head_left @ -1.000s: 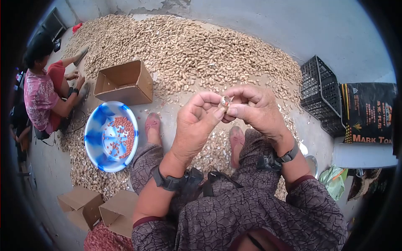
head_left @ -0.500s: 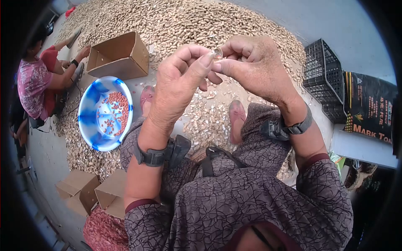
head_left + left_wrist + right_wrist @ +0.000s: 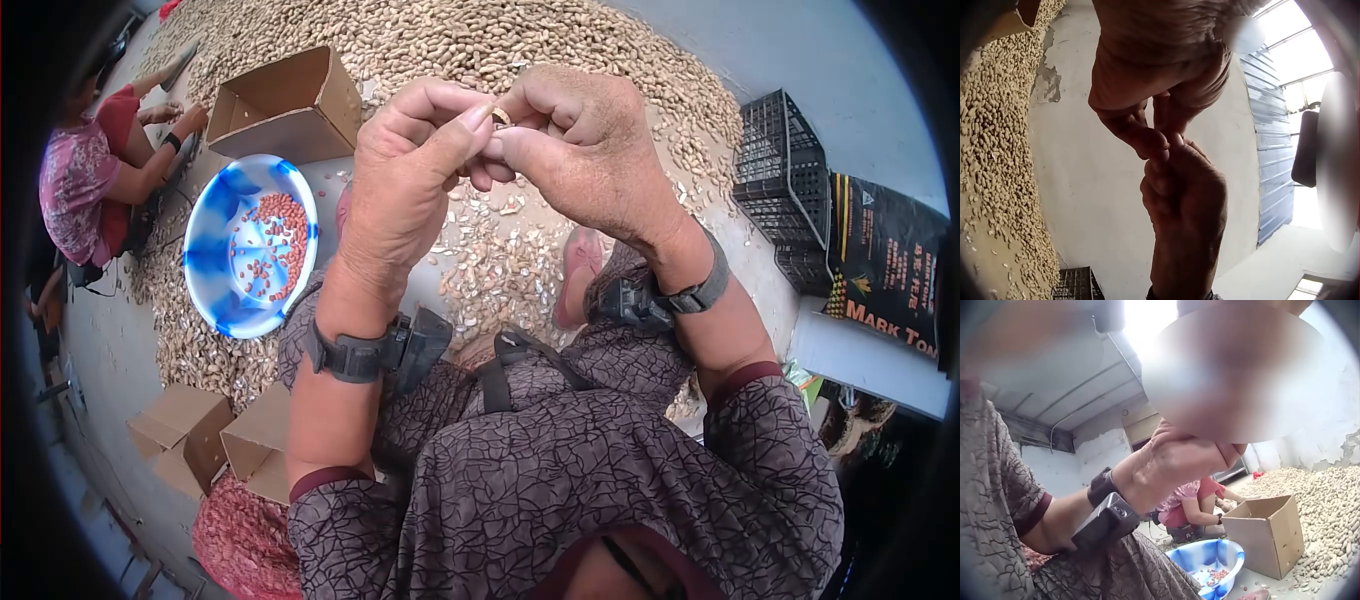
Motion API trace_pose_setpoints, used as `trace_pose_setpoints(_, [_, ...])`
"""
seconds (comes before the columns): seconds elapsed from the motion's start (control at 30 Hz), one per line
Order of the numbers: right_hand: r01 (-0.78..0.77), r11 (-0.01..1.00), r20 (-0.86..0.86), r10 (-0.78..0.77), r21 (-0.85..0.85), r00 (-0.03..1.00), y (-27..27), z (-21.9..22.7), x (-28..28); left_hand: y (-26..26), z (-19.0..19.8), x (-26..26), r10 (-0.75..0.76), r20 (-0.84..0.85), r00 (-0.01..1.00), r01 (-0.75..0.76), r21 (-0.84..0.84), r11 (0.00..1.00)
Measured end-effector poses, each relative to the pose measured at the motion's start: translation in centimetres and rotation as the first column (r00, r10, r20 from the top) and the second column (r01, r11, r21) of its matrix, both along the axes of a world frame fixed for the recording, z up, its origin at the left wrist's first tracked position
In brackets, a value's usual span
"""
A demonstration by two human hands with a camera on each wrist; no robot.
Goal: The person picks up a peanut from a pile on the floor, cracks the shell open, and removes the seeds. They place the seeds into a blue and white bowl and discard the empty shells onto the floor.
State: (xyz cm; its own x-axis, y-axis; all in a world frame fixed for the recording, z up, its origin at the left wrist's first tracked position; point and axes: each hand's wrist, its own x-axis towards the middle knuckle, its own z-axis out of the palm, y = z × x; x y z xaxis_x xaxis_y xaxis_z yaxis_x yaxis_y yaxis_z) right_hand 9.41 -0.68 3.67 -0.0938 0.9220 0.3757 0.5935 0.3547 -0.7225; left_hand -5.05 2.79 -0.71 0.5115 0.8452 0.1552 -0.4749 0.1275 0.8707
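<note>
In the head view my left hand (image 3: 400,170) and right hand (image 3: 590,150) meet at the fingertips, raised in front of my body. Between them they pinch a peanut shell (image 3: 500,117), its hollow side partly showing. Thumbs and index fingers of both hands press on it, the other fingers curled in. The left wrist view has the left hand (image 3: 1160,69) above and the right hand (image 3: 1188,194) below, tips touching, the peanut hidden. From the right wrist, the left hand (image 3: 1179,462) shows, and a large blur covers the fingertips.
A blue-and-white basin (image 3: 205,280) with red peanut kernels stands at left, beside an open cardboard box (image 3: 290,135). Behind spreads a heap of unshelled peanuts (image 3: 450,45). Broken shells (image 3: 500,260) lie between my feet. Black crates (image 3: 785,170) stand at right; another person (image 3: 85,185) sits at left.
Both hands have risen in the head view and shifted slightly left, still pinching the peanut shell. The view has tilted, so basin and box sit higher. The other person's hands have moved.
</note>
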Motion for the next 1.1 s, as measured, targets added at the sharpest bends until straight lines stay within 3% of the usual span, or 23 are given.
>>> trace_pose_setpoints(0.07, [-0.053,0.996,-0.143,0.043,-0.067,0.989,0.1,0.1,0.2,-0.2,-0.1,0.2,0.009,0.084,0.996,0.001,-0.123,0.992])
trace_pose_setpoints(0.3, [-0.062,0.988,-0.175,0.037,-0.143,0.984,0.3,-0.3,1.3,-0.7,-0.9,1.2,0.031,0.13,0.991,-0.011,-0.151,0.988])
trace_pose_setpoints(0.4, [-0.113,0.924,-0.339,-0.019,-0.366,0.941,-0.1,0.3,1.6,-0.9,-1.2,1.6,0.041,0.136,0.99,-0.022,-0.137,0.99])
trace_pose_setpoints(0.43, [-0.108,0.927,-0.337,-0.021,-0.36,0.941,-0.2,0.4,1.7,-1.0,-1.1,1.6,0.036,0.138,0.99,-0.018,-0.13,0.991])
trace_pose_setpoints(0.5, [-0.159,0.902,-0.491,-0.065,-0.401,0.869,-0.3,0.1,1.9,-1.2,-0.6,1.8,0.063,0.165,0.984,-0.032,-0.184,0.982])
trace_pose_setpoints(0.7, [-0.034,0.923,-0.472,-0.165,-0.384,0.866,0.1,-1.8,1.4,-1.5,-0.8,2.5,0.099,0.046,0.994,-0.089,-0.192,0.977])
trace_pose_setpoints(0.73, [-0.025,0.926,-0.491,-0.177,-0.377,0.853,0.3,-2.2,1.6,-1.4,-0.7,2.7,0.101,-0.018,0.995,-0.102,-0.104,0.989])
trace_pose_setpoints(0.8, [-0.004,0.926,-0.489,-0.195,-0.377,0.85,0.6,-2.2,2.0,-1.2,-0.6,2.9,0.1,-0.021,0.995,-0.102,-0.114,0.988])
trace_pose_setpoints(1.0, [-0.036,0.93,-0.537,-0.18,-0.366,0.824,0.6,-1.8,1.4,-0.7,-0.5,3.3,0.107,-0.019,0.994,-0.108,-0.179,0.978])
trace_pose_setpoints(1.1, [-0.045,0.916,-0.49,-0.171,-0.398,0.855,0.5,-1.6,1.5,-0.5,-0.7,3.3,0.135,-0.136,0.982,-0.147,-0.084,0.986])
